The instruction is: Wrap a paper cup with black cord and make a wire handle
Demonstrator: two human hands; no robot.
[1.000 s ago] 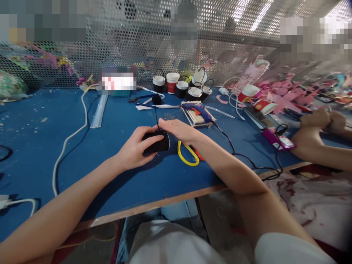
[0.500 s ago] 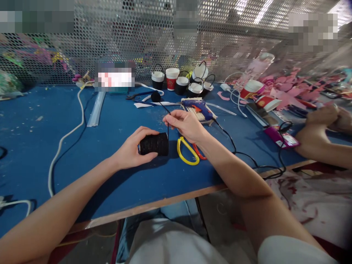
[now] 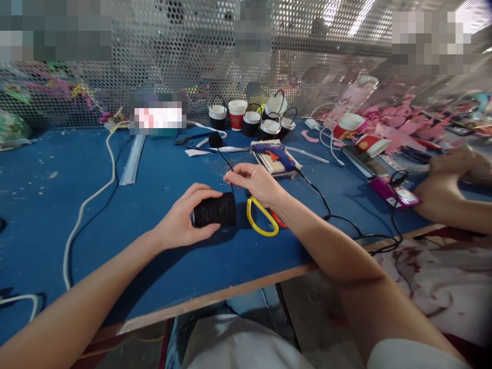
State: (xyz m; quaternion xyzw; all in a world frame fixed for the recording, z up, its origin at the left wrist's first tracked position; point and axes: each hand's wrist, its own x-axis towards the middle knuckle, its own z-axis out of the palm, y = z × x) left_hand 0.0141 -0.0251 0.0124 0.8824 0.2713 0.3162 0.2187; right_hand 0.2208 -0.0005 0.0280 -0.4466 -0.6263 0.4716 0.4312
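Observation:
My left hand [image 3: 186,215] is wrapped around a cup [image 3: 215,211] that lies on its side, covered in windings of black cord. Between the thumb and fingers of my right hand [image 3: 251,182] a black cord [image 3: 226,160] is pinched. It runs from a small black ball of cord [image 3: 216,140] on the table down to the right end of the cup. Just under my right hand lie scissors with one yellow handle [image 3: 261,219] and one red; my wrist hides part of them.
Behind my hands a blue glue gun [image 3: 277,154] rests on a stick rack, its black cable trailing right. Several black-wrapped cups [image 3: 251,123] with handles stand by the mesh [image 3: 172,66]. Clear glue sticks [image 3: 132,160] and a white cable [image 3: 90,200] lie left. Another person's arms [image 3: 446,189] rest at right.
Both hands and the cup appear slightly lower in the picture, as does the whole table. My right hand has come slightly closer to the cup, still pinching the cord.

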